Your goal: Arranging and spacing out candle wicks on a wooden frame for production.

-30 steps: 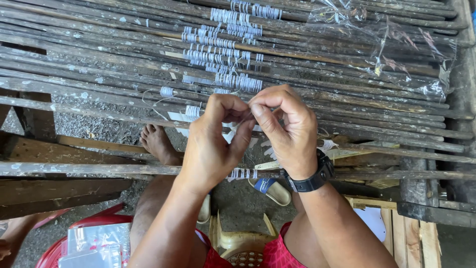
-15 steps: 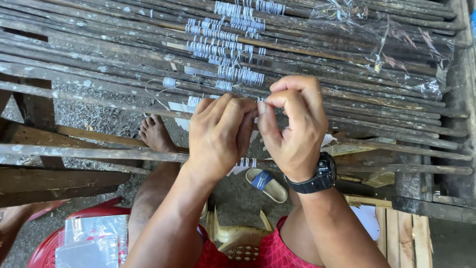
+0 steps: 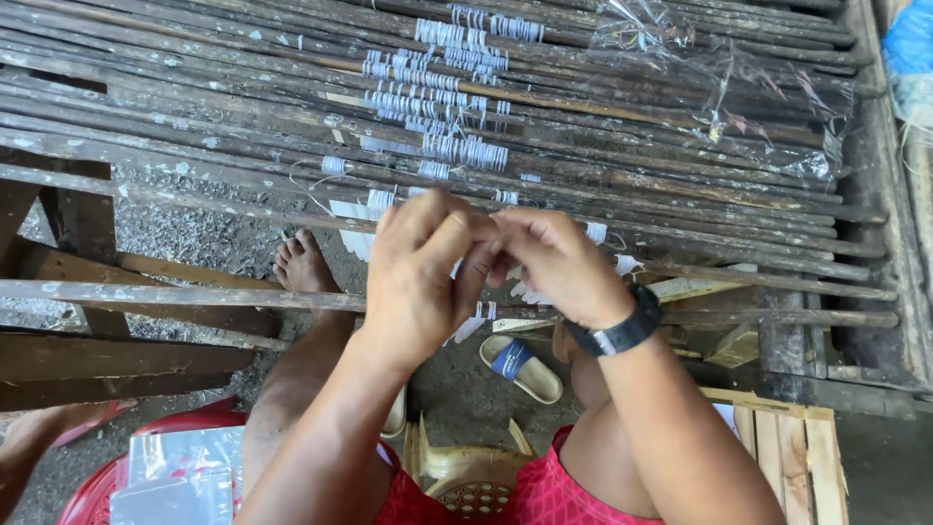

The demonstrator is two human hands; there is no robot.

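Note:
My left hand point(image 3: 420, 282) and my right hand point(image 3: 561, 267) meet fingertip to fingertip over the near edge of a dark bamboo-slat table point(image 3: 680, 209). Both pinch a small white piece point(image 3: 483, 243) that the fingers mostly hide. A black wristwatch point(image 3: 622, 331) sits on my right wrist. More white strips point(image 3: 474, 321) hang from a slat just under the hands. Rows of small white pieces point(image 3: 437, 107) lie in lines across the slats further back.
Clear plastic bags point(image 3: 719, 92) lie on the table's far right. Below are my bare foot point(image 3: 301, 262), a sandal point(image 3: 522, 367), a yellow plastic stool point(image 3: 466, 476), a red basin with clear bags point(image 3: 180, 472), a wooden crate point(image 3: 782, 442) and another person's arm point(image 3: 39, 437).
My right hand has come down from its arched pose and its fingers now point left into the left hand's fingertips. Both hands stay together at the table edge.

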